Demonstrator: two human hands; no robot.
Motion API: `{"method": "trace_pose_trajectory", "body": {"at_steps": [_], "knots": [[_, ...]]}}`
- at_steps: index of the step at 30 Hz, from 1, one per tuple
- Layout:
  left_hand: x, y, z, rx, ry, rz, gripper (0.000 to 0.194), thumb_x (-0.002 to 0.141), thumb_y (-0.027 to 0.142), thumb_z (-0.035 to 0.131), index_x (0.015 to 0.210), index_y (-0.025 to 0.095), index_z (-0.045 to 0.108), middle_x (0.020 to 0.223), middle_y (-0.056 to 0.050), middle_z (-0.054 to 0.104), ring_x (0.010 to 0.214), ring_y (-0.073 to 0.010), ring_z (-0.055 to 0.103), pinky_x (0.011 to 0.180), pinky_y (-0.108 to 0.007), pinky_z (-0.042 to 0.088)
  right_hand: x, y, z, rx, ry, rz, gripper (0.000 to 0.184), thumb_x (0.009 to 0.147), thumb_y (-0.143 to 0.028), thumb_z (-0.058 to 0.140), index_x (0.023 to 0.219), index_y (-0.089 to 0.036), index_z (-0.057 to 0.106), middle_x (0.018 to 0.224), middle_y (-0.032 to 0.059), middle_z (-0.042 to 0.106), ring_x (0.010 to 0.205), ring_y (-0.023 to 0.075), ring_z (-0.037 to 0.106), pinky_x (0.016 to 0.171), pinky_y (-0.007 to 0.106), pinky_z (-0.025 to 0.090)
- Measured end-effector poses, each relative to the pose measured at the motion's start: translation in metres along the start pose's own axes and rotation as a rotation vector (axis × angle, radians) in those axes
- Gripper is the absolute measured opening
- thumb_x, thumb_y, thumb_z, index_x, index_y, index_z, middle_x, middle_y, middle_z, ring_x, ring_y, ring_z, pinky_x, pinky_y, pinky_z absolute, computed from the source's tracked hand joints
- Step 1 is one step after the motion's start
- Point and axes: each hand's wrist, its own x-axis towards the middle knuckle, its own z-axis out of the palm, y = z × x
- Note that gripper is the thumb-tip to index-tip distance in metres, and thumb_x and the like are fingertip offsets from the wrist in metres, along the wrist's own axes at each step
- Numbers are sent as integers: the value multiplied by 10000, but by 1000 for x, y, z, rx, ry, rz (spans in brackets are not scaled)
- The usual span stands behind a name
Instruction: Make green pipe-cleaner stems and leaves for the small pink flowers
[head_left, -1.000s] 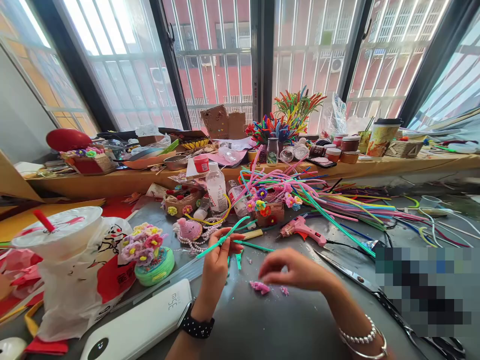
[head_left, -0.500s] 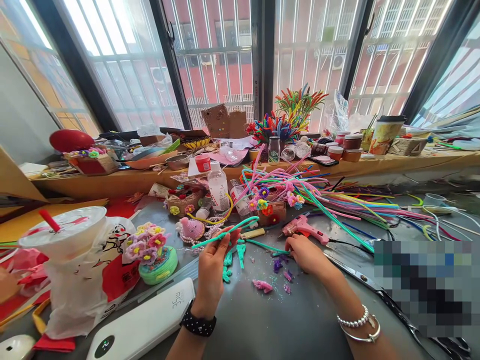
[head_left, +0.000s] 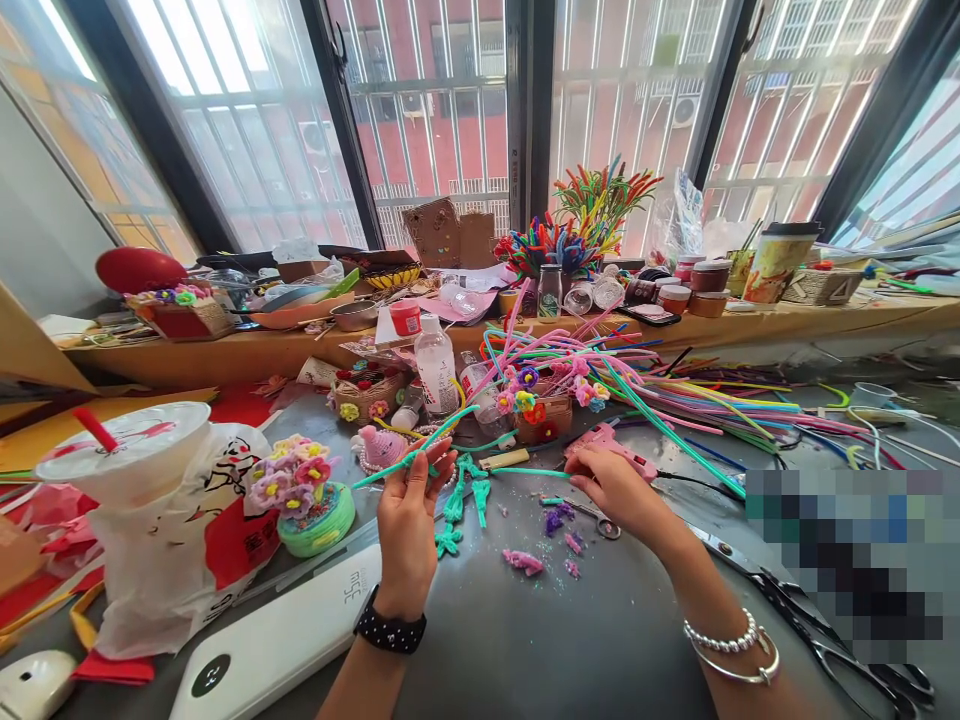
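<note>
My left hand (head_left: 409, 525) is closed, its thumb and fingertips pinching mint-green pipe cleaners (head_left: 454, 420). One length sticks out past both sides of the fingers. My right hand (head_left: 615, 495) pinches the end of another green pipe cleaner (head_left: 536, 472), which runs nearly straight leftward toward a twisted green piece (head_left: 452, 508) hanging below my left fingers. How these join is partly hidden by the left hand. Small scissors (head_left: 606, 526) lie under my right hand. Purple fuzzy scraps (head_left: 555, 518) and a pink scrap (head_left: 523, 562) rest on the table between the hands.
A pink glue gun (head_left: 611, 447) lies behind my right hand, and large black-handled scissors (head_left: 795, 600) at the right. A white power bank (head_left: 285, 640), a flower pot ornament (head_left: 315, 520) and a bagged cup (head_left: 150, 540) stand left. Many loose pipe cleaners (head_left: 720, 405) spread behind.
My left hand has shifted a little left and my right hand slightly up and right. The green pipe cleaner between them is straighter. The small scissors are now uncovered.
</note>
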Motion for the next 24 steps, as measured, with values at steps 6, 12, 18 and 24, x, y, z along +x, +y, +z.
{"method": "trace_pose_trajectory", "body": {"at_steps": [6,12,18,24], "knots": [[2,0,0,-18,41,-11,143,666,279,614,747,162,598,775,-10,668,773,-144,612,750,-271,465,-4,-6,-13,392,234,62,204,767,-344,476,757,-165,574,685,27,585,587,133,504,535,241,385],[-2,1,3,97,-47,-130,141,657,254,619,739,147,577,752,-13,674,782,-146,613,784,-283,448,-10,-13,-25,696,132,26,218,737,-393,512,724,-178,544,740,34,581,692,152,513,547,232,385],[-15,4,13,386,-429,-482,217,664,314,601,751,124,539,752,-79,677,654,-173,625,620,-272,460,-13,-15,-27,740,121,-112,157,741,-341,535,713,-187,543,736,27,539,737,162,507,587,248,394],[-16,2,14,399,-653,-537,244,701,360,552,777,130,522,703,-81,658,556,-133,588,505,-218,397,-10,-14,-25,533,193,-129,129,770,-298,507,731,-185,557,777,38,545,733,160,507,600,261,389]]}}
